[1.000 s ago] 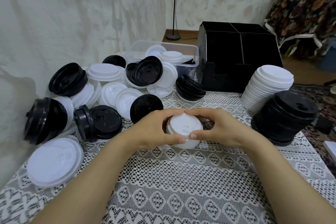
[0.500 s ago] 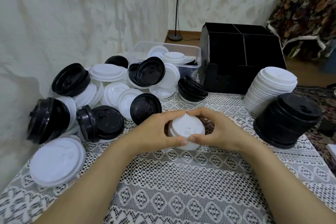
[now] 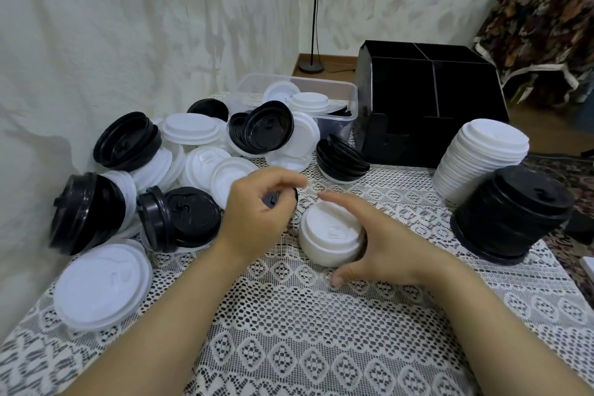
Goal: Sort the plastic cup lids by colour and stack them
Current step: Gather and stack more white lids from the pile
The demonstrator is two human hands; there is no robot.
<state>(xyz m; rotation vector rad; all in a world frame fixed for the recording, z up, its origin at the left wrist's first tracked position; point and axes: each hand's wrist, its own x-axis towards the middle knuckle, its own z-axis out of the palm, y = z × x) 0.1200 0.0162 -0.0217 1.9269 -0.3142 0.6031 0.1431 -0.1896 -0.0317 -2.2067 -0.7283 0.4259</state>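
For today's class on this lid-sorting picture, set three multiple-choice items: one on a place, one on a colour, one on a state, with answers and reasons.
1. Where is the tall black stack? A. on the floor B. hanging on the wall C. on the lace cloth, right side, before the tall white stack.
2. What colour is the small stack by the right hand? A. white B. black C. red.
3. How is the right hand? A. a fist B. open beside the stack C. lifting it high.
Answers: C, it overlaps the white stack; A, plainly white; B, fingers straight, stack on the cloth.
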